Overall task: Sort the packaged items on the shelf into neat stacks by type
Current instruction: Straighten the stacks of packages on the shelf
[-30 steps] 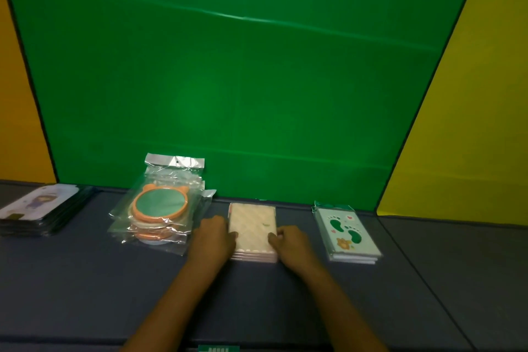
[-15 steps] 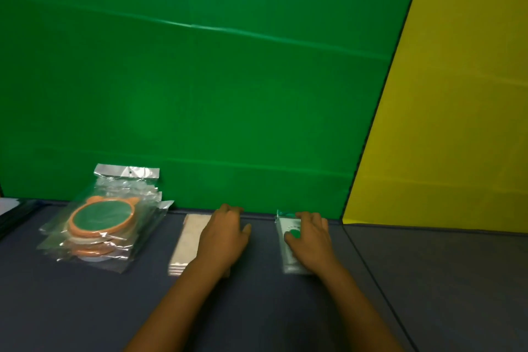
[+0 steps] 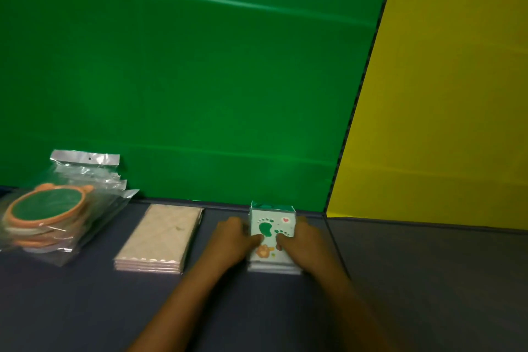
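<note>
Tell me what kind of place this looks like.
Probably a staged retail-style shelf set up for recording, not a real shop: a dark shelf surface backed by plain green and yellow panels, with small packaged goods in stacks, like the footprint-print packs both hands are squaring.

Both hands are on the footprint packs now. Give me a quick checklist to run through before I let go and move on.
1. Left hand and right hand bracket the footprint stack from either side: ok.
2. Footprint stack edges flush: front edge looks even; sides hidden by the hands: cannot tell.
3. Pink stack squared and lying apart from the footprint stack: ok.
4. Round orange-rimmed items in clear bags neatly piled: bags fan out unevenly: not ok.
5. No stray packs on the shelf to the right: ok.
6. Stacks further left: out of view: cannot tell.
</note>
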A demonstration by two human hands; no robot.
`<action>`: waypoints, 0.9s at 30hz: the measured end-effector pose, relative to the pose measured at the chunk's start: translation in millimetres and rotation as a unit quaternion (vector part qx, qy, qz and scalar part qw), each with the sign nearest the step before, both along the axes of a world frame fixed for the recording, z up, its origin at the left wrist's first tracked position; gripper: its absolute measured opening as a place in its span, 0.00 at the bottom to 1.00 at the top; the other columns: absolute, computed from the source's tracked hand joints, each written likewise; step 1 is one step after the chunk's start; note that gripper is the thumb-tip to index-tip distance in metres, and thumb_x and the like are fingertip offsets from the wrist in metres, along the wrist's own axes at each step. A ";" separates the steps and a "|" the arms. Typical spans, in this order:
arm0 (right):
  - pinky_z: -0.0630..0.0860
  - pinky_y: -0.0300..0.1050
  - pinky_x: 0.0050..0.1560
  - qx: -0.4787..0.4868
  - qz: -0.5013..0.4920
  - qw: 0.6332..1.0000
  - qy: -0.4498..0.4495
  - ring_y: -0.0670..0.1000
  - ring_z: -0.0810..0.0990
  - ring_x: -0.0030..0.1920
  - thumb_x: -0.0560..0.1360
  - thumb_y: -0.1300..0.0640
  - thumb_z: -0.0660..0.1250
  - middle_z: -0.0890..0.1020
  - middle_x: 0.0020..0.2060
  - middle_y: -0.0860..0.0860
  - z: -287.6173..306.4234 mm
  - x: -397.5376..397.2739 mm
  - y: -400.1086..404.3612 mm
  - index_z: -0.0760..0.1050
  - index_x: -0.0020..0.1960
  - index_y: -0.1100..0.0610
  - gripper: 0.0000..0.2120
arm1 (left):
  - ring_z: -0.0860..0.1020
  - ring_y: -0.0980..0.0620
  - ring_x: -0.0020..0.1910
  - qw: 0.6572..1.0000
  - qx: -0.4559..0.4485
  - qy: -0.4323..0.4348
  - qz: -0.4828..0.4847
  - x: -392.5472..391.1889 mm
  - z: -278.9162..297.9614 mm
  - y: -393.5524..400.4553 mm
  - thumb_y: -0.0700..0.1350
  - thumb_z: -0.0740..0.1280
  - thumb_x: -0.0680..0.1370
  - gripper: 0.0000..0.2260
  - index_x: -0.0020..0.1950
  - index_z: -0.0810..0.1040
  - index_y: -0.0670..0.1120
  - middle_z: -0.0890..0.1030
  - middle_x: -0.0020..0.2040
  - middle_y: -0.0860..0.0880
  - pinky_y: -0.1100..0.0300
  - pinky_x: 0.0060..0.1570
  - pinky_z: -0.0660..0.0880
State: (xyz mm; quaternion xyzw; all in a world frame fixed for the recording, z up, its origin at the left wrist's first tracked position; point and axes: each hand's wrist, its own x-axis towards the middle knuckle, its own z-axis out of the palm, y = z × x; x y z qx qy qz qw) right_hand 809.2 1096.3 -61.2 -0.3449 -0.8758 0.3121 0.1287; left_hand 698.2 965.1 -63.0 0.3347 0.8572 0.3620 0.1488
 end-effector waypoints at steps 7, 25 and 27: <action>0.78 0.43 0.38 -0.281 -0.056 0.947 0.145 0.53 0.85 0.44 0.74 0.56 0.72 0.84 0.48 0.57 -5.3 -2.2 24.5 0.74 0.60 0.64 0.19 | 0.82 0.56 0.42 0.997 0.044 -0.049 0.029 -2.7 1.3 2.6 0.44 0.74 0.71 0.11 0.53 0.82 0.46 0.84 0.45 0.51 0.57 0.47 0.79; 0.81 0.48 0.52 -0.233 0.111 0.887 0.383 0.50 0.81 0.58 0.67 0.71 0.70 0.80 0.57 0.52 -10.8 0.9 45.1 0.70 0.63 0.52 0.28 | 0.80 0.58 0.55 0.943 0.299 -0.142 -0.027 -0.2 1.0 19.0 0.44 0.69 0.75 0.18 0.63 0.71 0.51 0.81 0.57 0.52 0.63 0.53 0.77; 0.80 0.42 0.51 -0.231 0.114 0.894 0.368 0.47 0.81 0.56 0.68 0.73 0.67 0.80 0.57 0.53 -12.6 1.1 43.3 0.69 0.62 0.51 0.28 | 0.79 0.63 0.54 0.947 0.297 -0.115 -0.029 0.1 -2.8 20.5 0.43 0.68 0.76 0.18 0.64 0.69 0.50 0.80 0.57 0.53 0.69 0.52 0.73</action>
